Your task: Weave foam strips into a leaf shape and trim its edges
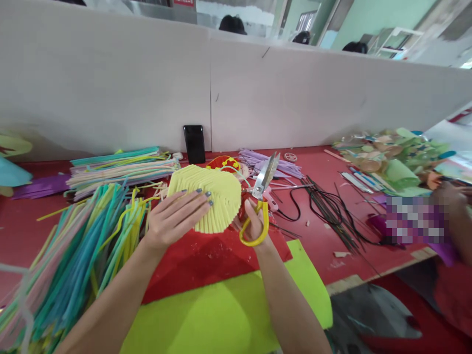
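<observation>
A pale yellow, leaf-shaped piece (221,191), built of fuzzy stems laid side by side in slanting rows, is in front of me. Across its left part my left hand (180,216) lies with straight, flat fingers; its thumb is hidden. My right hand (254,221) holds scissors (254,241) by their yellow handles, the metal blades pointing up and slightly apart. Some right fingers are hidden behind the scissors and near the leaf's right edge. Below both hands a red cloth (206,265) overlaps a lime green sheet (214,314).
Bundles of coloured fuzzy stems (73,255) fill the left side. A black phone (194,143) leans on the white partition (287,98). Lilac stems (273,162), dark wires (328,216) and a pink tool (271,199) with a black cord lie right. Another person's arm (457,216) is at far right.
</observation>
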The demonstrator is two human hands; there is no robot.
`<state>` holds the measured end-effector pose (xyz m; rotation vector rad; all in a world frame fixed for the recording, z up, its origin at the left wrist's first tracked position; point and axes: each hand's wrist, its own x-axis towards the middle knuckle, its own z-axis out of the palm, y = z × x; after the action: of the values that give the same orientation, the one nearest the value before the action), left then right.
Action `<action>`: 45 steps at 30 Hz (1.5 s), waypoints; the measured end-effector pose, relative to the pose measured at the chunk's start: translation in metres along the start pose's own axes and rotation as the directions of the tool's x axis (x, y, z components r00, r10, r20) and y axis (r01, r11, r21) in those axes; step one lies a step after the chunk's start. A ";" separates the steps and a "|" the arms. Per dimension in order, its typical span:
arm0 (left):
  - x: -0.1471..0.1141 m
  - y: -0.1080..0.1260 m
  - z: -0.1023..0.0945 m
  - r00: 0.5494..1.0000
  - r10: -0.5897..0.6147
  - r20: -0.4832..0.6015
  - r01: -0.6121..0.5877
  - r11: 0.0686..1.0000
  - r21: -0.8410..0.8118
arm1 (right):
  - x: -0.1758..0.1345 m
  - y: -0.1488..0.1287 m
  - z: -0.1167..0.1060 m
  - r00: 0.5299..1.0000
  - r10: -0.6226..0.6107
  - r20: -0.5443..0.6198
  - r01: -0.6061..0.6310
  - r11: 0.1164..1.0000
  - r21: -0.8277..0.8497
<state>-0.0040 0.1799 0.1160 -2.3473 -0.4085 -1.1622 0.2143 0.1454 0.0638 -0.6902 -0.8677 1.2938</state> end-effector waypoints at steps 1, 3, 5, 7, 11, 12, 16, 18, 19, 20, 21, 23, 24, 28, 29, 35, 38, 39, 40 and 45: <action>-0.002 0.002 0.003 1.000 0.002 0.025 -0.001 1.000 -0.019 | 0.000 0.000 0.000 1.000 0.006 -0.004 -0.006 1.000 -0.002; -0.007 0.006 0.011 0.997 -0.007 0.081 0.014 0.996 -0.085 | 0.000 -0.001 0.000 0.999 0.029 -0.046 -0.030 0.999 -0.020; -0.014 0.008 0.021 0.987 -0.051 0.150 0.076 0.982 -0.170 | 0.001 -0.002 0.000 0.992 0.045 -0.116 -0.051 0.997 -0.054; -0.021 0.006 0.032 0.962 -0.141 0.232 0.190 0.960 -0.204 | 0.003 -0.002 -0.002 0.981 0.041 -0.189 -0.056 0.996 -0.072; -0.032 -0.009 0.056 0.781 -0.599 0.177 0.623 0.725 -0.294 | 0.010 0.000 -0.010 0.946 -0.011 -0.324 -0.008 0.998 -0.057; -0.034 -0.014 0.060 0.660 -0.723 0.206 0.735 0.565 -0.375 | 0.012 0.001 -0.013 0.939 -0.022 -0.344 0.004 0.999 -0.051; -0.032 -0.022 0.066 0.153 -0.788 0.596 0.727 -0.319 -0.608 | 0.016 0.005 -0.017 0.936 -0.042 -0.348 0.038 0.999 -0.017; -0.028 -0.018 0.065 0.083 -0.659 0.747 0.622 -0.552 -0.555 | 0.016 0.008 -0.016 0.942 -0.064 -0.330 0.056 0.998 -0.034; -0.025 -0.014 0.064 0.085 -0.634 0.769 0.597 -0.585 -0.548 | 0.016 0.009 -0.015 0.946 -0.079 -0.316 0.065 0.996 -0.055; -0.023 -0.009 0.063 0.095 -0.624 0.776 0.592 -0.591 -0.548 | 0.016 0.010 -0.014 0.951 -0.090 -0.296 0.068 0.994 -0.082; -0.020 -0.006 0.062 0.116 -0.613 0.781 0.607 -0.579 -0.544 | 0.015 0.011 -0.012 0.956 -0.096 -0.278 0.067 0.991 -0.112; -0.016 -0.001 0.059 0.121 -0.629 0.768 0.645 -0.538 -0.542 | 0.014 0.012 -0.011 0.966 -0.085 -0.245 0.044 0.985 -0.168; -0.014 -0.001 0.058 0.116 -0.638 0.761 0.665 -0.519 -0.537 | 0.014 0.013 -0.010 0.969 -0.073 -0.237 0.028 0.981 -0.190; -0.012 -0.009 0.051 0.117 -0.660 0.742 0.717 -0.461 -0.523 | 0.014 0.015 -0.011 0.973 -0.035 -0.227 -0.024 0.968 -0.250; -0.012 -0.011 0.049 0.128 -0.661 0.740 0.719 -0.452 -0.528 | 0.014 0.016 -0.011 0.973 -0.032 -0.230 -0.030 0.965 -0.259; -0.019 -0.014 0.050 0.172 -0.647 0.743 0.691 -0.459 -0.559 | 0.012 0.016 -0.007 0.973 -0.041 -0.229 -0.024 0.961 -0.275; -0.022 -0.014 0.053 0.242 -0.669 0.702 0.741 -0.340 -0.579 | 0.012 0.017 -0.008 0.971 -0.050 -0.232 -0.015 0.962 -0.274; -0.022 -0.015 0.053 0.268 -0.684 0.678 0.756 -0.286 -0.588 | 0.012 0.018 -0.008 0.973 -0.050 -0.226 -0.010 0.966 -0.259; -0.022 -0.016 0.052 0.301 -0.690 0.659 0.766 -0.237 -0.597 | 0.013 0.018 -0.010 0.975 -0.047 -0.215 -0.005 0.972 -0.236; -0.017 -0.016 0.045 0.446 -0.623 0.643 0.691 -0.217 -0.689 | 0.014 0.015 -0.010 0.981 -0.093 -0.169 0.079 0.993 -0.084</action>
<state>0.0080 0.2169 0.0838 -3.2432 -1.6304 -2.4108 0.2162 0.1619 0.0478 -0.8047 -0.7998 1.1103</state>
